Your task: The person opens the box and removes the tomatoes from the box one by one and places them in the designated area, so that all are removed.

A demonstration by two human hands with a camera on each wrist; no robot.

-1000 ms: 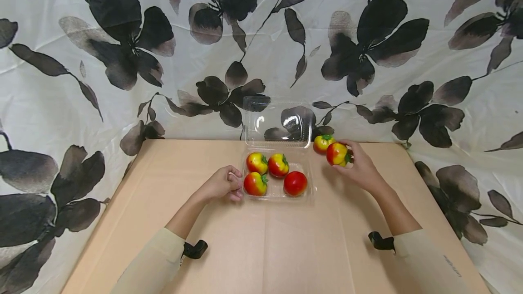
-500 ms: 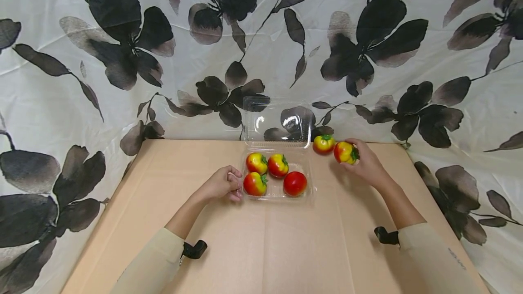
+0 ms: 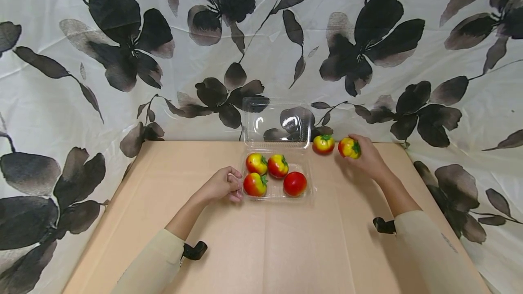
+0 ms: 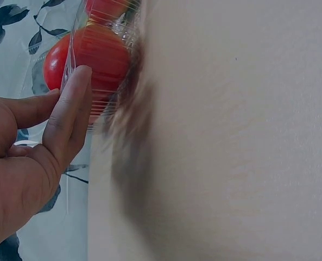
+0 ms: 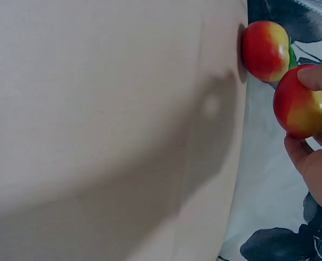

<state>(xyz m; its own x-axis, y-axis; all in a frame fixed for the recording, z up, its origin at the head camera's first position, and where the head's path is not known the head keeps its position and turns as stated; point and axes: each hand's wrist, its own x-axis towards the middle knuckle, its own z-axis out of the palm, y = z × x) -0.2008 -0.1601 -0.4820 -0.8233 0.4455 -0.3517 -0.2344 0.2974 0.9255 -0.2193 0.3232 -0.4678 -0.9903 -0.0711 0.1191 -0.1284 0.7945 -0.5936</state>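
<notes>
Right hand (image 3: 367, 160) grip curled round red-yellow tomato (image 3: 349, 147), seemingly green-stemmed, beside its twin (image 3: 323, 144).

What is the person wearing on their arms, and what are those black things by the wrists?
Both arms wear long, plain cream sleeves: the left sleeve and the right sleeve. The right one has faint small lettering, too small to read. A small black device sits at each cuff, the left one and the right one. The left hand and right hand are bare.
</notes>
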